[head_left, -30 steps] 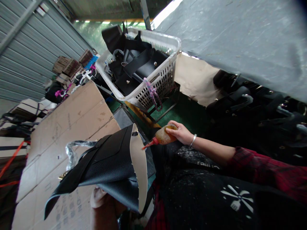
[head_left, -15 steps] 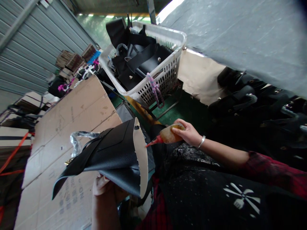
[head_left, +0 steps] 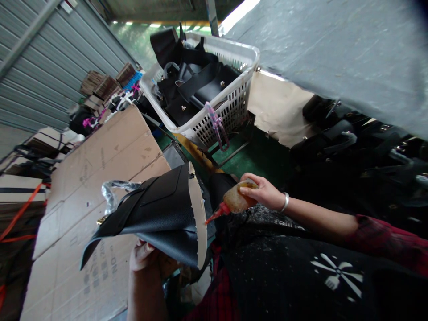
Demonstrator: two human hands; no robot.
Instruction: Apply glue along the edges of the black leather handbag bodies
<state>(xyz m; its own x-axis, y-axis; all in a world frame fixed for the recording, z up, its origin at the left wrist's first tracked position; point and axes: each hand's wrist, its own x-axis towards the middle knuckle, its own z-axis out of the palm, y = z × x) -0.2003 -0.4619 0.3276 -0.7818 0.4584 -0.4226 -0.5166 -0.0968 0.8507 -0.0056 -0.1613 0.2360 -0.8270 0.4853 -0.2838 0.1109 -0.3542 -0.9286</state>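
Observation:
My left hand [head_left: 142,255] grips a black leather bag piece [head_left: 157,214] from below, holding it up over my lap. The piece has a pale cream edge [head_left: 196,214] that faces my other hand. My right hand [head_left: 264,192] is closed around a squeeze bottle of amber glue [head_left: 237,199]. The bottle's red nozzle [head_left: 214,216] points left and touches the cream edge about two thirds of the way down. A crumpled clear plastic wrap [head_left: 112,194] hangs at the far side of the leather piece.
A flattened cardboard sheet [head_left: 96,178] covers the surface to the left. A white plastic basket [head_left: 230,89] with black bag parts stands ahead. More black bags [head_left: 351,142] lie under a grey table [head_left: 334,49] on the right. Stacked boxes [head_left: 100,84] sit by a shutter door.
The glue nozzle has slid down along the cream edge, from near its middle toward its lower part. The leather piece has shifted slightly right and up in view.

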